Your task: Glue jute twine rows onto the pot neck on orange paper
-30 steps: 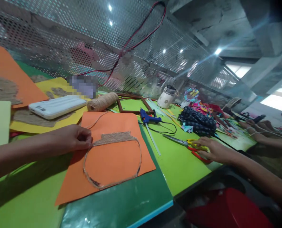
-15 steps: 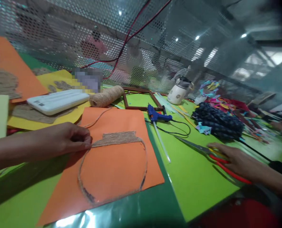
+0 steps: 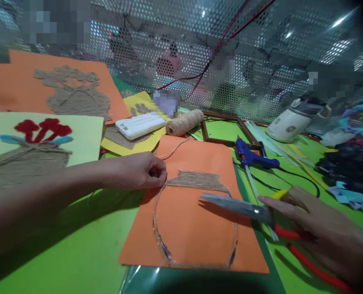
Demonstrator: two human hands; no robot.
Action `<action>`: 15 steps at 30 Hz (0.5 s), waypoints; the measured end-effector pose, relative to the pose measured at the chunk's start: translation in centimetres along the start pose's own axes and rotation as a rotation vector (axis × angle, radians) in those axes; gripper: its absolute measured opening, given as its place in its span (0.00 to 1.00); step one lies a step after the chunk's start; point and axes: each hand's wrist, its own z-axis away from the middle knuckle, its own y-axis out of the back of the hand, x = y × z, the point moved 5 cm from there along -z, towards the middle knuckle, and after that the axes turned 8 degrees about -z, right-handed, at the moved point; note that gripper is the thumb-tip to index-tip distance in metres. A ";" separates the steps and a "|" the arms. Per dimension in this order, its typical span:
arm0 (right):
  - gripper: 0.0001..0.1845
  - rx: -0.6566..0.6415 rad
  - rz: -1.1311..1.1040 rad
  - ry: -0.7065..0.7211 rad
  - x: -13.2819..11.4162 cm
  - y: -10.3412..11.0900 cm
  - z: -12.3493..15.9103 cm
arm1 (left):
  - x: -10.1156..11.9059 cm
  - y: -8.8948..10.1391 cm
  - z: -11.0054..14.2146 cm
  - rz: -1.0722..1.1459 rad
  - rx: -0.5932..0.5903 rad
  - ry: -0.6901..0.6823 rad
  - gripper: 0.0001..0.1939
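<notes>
On the orange sheet (image 3: pixel 196 228), jute twine outlines a round vase shape, and packed rows of twine (image 3: pixel 198 179) fill its neck. My left hand (image 3: pixel 147 171) is closed in a pinch on the twine at the left end of the lowest row. From there a loose strand (image 3: pixel 174 150) runs up the sheet. My right hand (image 3: pixel 312 220) grips scissors (image 3: pixel 245 208) with red and yellow handles. Their blades, slightly parted, reach over the right half of the orange sheet, below the twine rows.
Behind the sheet lie a twine spool (image 3: pixel 185 122), a white power bank (image 3: pixel 141 125) and a brown frame (image 3: pixel 219 141). A blue glue gun (image 3: pixel 251 156) with its cord rests to the right, before a white bottle (image 3: pixel 288 121). Finished twine vase pictures (image 3: pixel 79 102) are at left.
My right hand has lifted the scissors off the table and brought them left over the orange sheet. My left hand keeps its pinch. The view has turned left.
</notes>
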 end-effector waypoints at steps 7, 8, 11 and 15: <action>0.26 -0.034 -0.024 0.141 -3.0 -0.4 -7.8 | -0.2 0.1 0.2 0.038 -0.032 0.010 0.11; 0.25 -0.044 -0.026 0.138 -2.9 -0.6 -8.3 | -0.2 0.1 0.2 0.044 -0.036 0.010 0.10; 0.26 -0.071 -0.014 0.143 -3.0 -1.2 -9.3 | 0.1 0.2 0.3 0.047 -0.038 0.014 0.08; 0.27 -0.104 0.004 0.204 -3.6 -1.4 -10.2 | 0.4 0.2 0.3 0.046 -0.035 0.042 0.08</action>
